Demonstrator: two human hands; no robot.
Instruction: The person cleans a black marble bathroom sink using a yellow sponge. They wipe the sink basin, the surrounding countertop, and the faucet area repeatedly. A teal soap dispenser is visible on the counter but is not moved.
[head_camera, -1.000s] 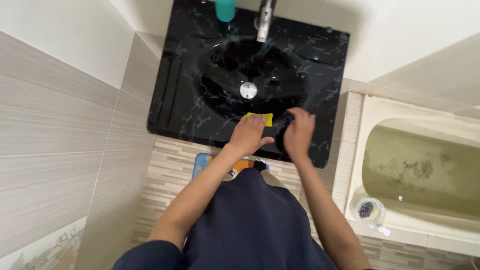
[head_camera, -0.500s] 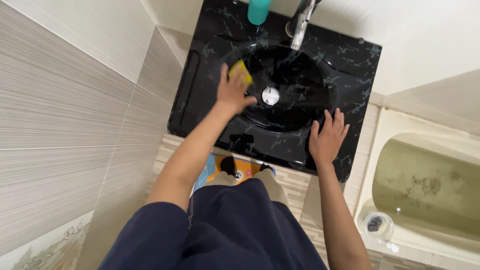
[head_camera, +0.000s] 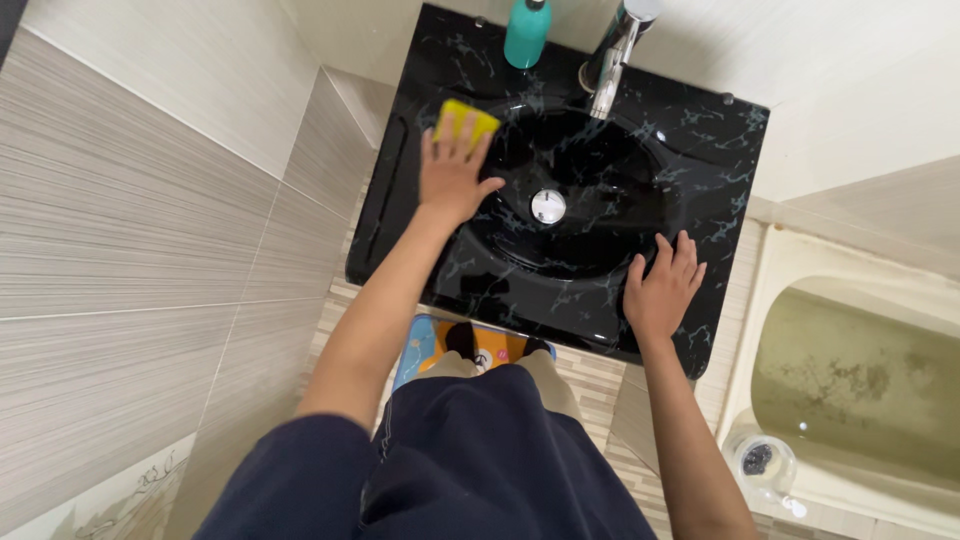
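Sponge (head_camera: 462, 122) half-hidden under flat, spread left hand (head_camera: 449, 175); right hand (head_camera: 661, 287) spread on sink (head_camera: 700, 200).

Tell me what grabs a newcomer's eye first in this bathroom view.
The glossy black marble-patterned sink fills the centre, with a chrome faucet and teal soap bottle at its back edge. The left hand presses a yellow sponge flat on the back-left rim, while the right hand rests flat on the front-right rim.

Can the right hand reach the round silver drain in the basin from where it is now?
Probably yes. The right hand rests flat on the sink's front rim; nothing lies between it and the drain.
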